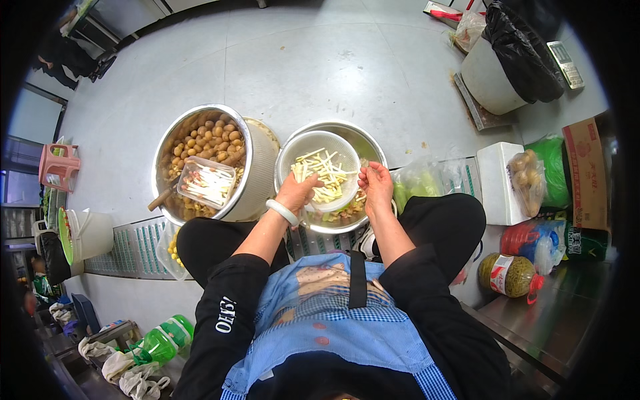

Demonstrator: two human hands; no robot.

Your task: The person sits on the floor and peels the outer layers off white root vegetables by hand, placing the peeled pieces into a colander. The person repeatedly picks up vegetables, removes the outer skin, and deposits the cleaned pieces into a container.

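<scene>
A white plastic colander (286, 154) full of cut pale vegetable stalks (327, 175) rests inside a steel basin (376, 146). My left hand (298, 192) is over the colander's near left side, its fingers around a few of the pale stalks. Just past the right rim, my right hand (377, 184) has thumb and fingertips pinched on a small thin scrap (365, 164). Vegetable trimmings (354, 212) lie in the basin below the colander.
To the left, a big steel pot (156, 170) holds round brown potatoes (212, 135), a clear tray of pale sticks (206, 182) and a wooden-handled tool (161, 200). Bagged green vegetables (417, 185) and a white foam box (492, 187) are at right. A person (70, 57) is far left.
</scene>
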